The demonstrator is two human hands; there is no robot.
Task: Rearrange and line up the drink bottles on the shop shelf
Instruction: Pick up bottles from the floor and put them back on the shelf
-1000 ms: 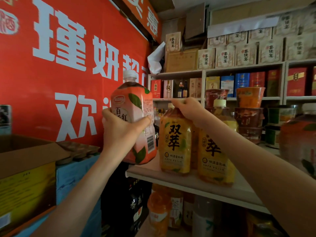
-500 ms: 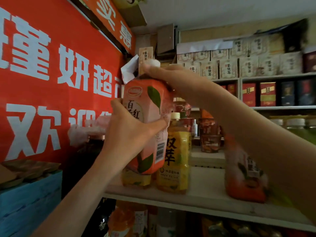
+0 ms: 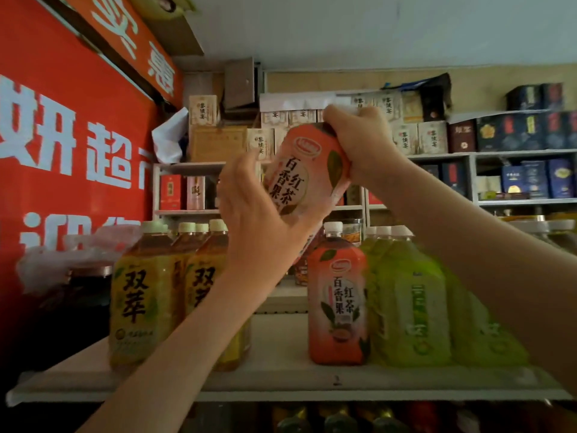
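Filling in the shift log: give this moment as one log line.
left hand: grips orange bottle low | right hand: grips its top | bottle: tilted, off shelf

The tilted orange-pink plastic bottle and the upright orange-pink plastic bottle both read 百香果红茶. The yellow plastic bottles read 双萃. The red wall banner shows 妍超 in white.

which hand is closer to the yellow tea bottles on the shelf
Left. The left hand grips the lower body of the tilted red tea bottle, just above and right of the yellow tea bottles; the right hand holds its cap end, higher and farther right.
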